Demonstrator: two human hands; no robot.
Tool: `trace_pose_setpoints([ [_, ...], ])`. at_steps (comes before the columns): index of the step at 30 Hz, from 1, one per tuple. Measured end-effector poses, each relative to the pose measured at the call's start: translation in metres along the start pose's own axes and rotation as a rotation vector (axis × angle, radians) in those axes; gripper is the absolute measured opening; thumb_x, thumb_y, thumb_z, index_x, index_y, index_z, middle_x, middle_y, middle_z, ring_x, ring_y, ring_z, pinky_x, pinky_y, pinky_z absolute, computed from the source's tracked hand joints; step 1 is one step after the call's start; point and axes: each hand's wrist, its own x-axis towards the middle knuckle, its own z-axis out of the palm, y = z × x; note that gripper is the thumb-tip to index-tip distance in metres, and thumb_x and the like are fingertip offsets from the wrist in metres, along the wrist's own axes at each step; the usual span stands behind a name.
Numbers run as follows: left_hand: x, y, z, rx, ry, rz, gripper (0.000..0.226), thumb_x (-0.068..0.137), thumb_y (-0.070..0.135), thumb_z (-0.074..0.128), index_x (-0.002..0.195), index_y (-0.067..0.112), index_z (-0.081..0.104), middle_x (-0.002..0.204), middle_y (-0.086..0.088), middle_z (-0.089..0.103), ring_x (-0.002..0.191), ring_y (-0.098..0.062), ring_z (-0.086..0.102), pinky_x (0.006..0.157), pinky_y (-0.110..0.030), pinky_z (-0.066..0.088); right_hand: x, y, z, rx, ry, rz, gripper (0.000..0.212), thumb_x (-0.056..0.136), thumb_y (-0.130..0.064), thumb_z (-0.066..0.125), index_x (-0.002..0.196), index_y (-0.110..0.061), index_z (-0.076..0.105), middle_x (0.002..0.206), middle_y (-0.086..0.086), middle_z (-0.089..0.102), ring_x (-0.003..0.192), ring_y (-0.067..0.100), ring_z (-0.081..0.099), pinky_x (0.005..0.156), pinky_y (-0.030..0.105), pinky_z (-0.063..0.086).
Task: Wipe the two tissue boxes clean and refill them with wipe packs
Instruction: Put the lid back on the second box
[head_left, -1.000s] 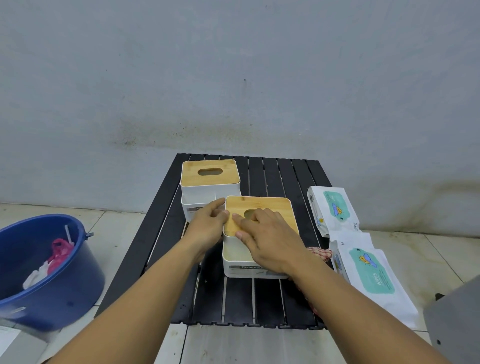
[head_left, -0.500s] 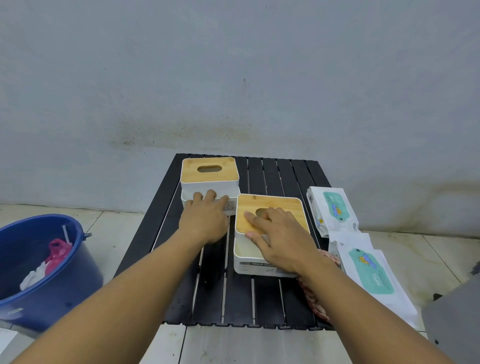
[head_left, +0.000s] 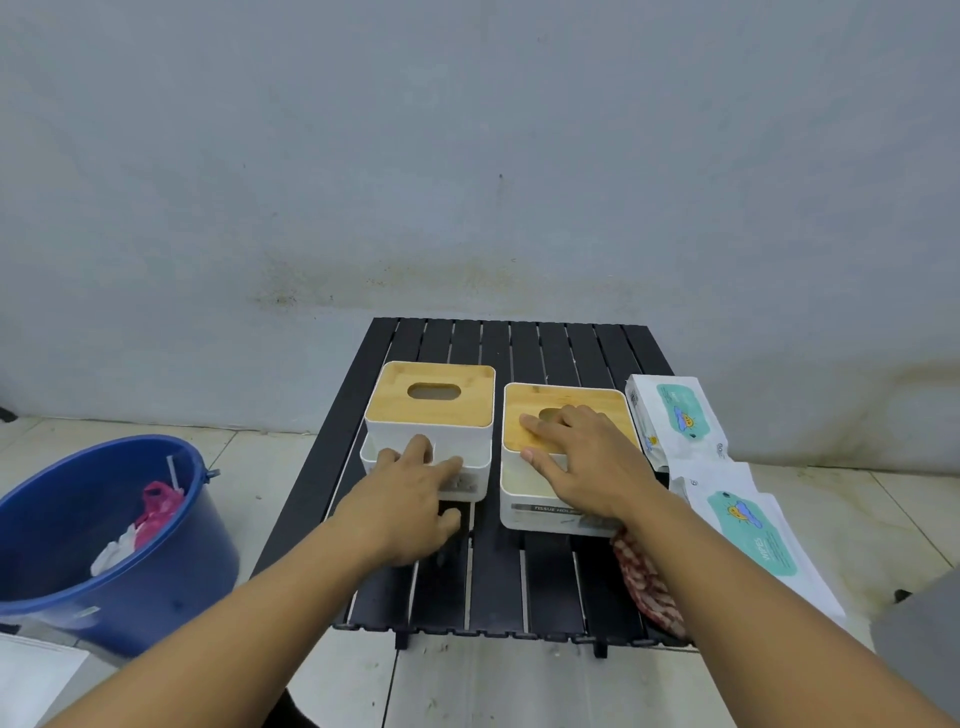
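Two white tissue boxes with bamboo lids stand side by side on a black slatted table (head_left: 524, 343). My left hand (head_left: 410, 499) rests against the front of the left tissue box (head_left: 431, 402), fingers spread over its front compartment. My right hand (head_left: 587, 462) lies flat on the lid of the right tissue box (head_left: 524, 499), fingers by the oval slot, thumb at the lid's front edge. Two white wipe packs with teal labels lie at the table's right side, the far wipe pack (head_left: 672, 415) and the near wipe pack (head_left: 753, 535).
A red-and-white patterned cloth (head_left: 647, 587) lies under my right forearm near the table's front right. A blue bucket (head_left: 104, 540) with pink and white rubbish stands on the tiled floor at the left. A grey wall rises behind the table.
My right hand slid the near box right and back until it stands beside the other box. My left hand left that box and moved onto the front of the left box.
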Motion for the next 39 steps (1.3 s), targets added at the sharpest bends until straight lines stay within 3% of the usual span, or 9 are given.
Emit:
trace_pose_setpoints([
  [14, -0.019, 0.008, 0.009, 0.019, -0.007, 0.005, 0.067, 0.102, 0.053, 0.042, 0.163, 0.034, 0.019, 0.159, -0.002, 0.021, 0.14, -0.035, 0.034, 0.117, -0.045, 0.038, 0.004, 0.013, -0.003, 0.028, 0.021, -0.026, 0.05, 0.101, -0.052, 0.046, 0.147, -0.035, 0.049, 0.129, -0.008, 0.056, 0.121, 0.013, 0.045, 0.103, 0.03, 0.038],
  [19, -0.02, 0.007, 0.01, 0.038, 0.04, -0.012, 0.065, 0.101, 0.056, 0.041, 0.161, 0.036, 0.023, 0.162, -0.002, 0.02, 0.143, -0.035, 0.031, 0.118, -0.045, 0.037, 0.0, 0.012, -0.01, 0.098, 0.04, -0.022, 0.051, 0.1, -0.05, 0.051, 0.148, -0.032, 0.049, 0.134, -0.006, 0.057, 0.126, 0.014, 0.044, 0.109, 0.034, 0.038],
  [21, -0.022, 0.009, 0.009, 0.056, 0.114, -0.014, 0.061, 0.101, 0.056, 0.041, 0.158, 0.036, 0.03, 0.158, -0.001, 0.027, 0.139, -0.031, 0.036, 0.115, -0.044, 0.039, 0.0, 0.016, -0.021, 0.185, 0.13, 0.039, 0.048, 0.1, -0.046, 0.054, 0.145, -0.029, 0.052, 0.134, -0.006, 0.058, 0.128, 0.014, 0.045, 0.109, 0.033, 0.037],
  [24, -0.015, 0.01, 0.0, -0.007, 0.289, 0.004, 0.053, 0.102, 0.052, 0.044, 0.151, 0.033, 0.044, 0.146, 0.0, 0.046, 0.129, -0.025, 0.044, 0.106, -0.041, 0.043, -0.001, 0.026, -0.04, 0.241, 0.288, 0.13, 0.039, 0.101, -0.039, 0.054, 0.136, -0.025, 0.057, 0.118, -0.007, 0.063, 0.114, 0.014, 0.052, 0.1, 0.039, 0.046],
  [28, 0.008, 0.006, -0.013, -0.093, 0.493, 0.02, 0.045, 0.101, 0.049, 0.052, 0.141, 0.028, 0.06, 0.136, 0.0, 0.058, 0.122, -0.024, 0.052, 0.101, -0.042, 0.044, -0.004, 0.029, -0.047, 0.225, 0.335, 0.177, 0.033, 0.102, -0.039, 0.051, 0.131, -0.026, 0.058, 0.11, -0.009, 0.063, 0.106, 0.015, 0.055, 0.091, 0.041, 0.051],
  [35, 0.046, 0.036, -0.008, -0.037, 0.538, 0.177, 0.063, 0.096, 0.063, 0.029, 0.134, 0.026, 0.064, 0.122, 0.0, 0.064, 0.112, -0.025, 0.055, 0.095, -0.044, 0.045, -0.003, 0.033, -0.04, 0.188, 0.313, 0.246, 0.026, 0.102, -0.028, 0.05, 0.124, -0.021, 0.062, 0.114, -0.003, 0.065, 0.109, 0.019, 0.055, 0.094, 0.04, 0.048],
  [39, 0.069, 0.074, -0.006, 0.015, 0.532, 0.341, 0.065, 0.097, 0.065, 0.028, 0.138, 0.025, 0.059, 0.124, -0.003, 0.065, 0.114, -0.027, 0.056, 0.095, -0.045, 0.045, -0.004, 0.039, -0.034, 0.241, 0.321, 0.382, 0.031, 0.104, -0.018, 0.046, 0.13, -0.016, 0.063, 0.133, 0.004, 0.061, 0.125, 0.025, 0.051, 0.103, 0.037, 0.04],
])
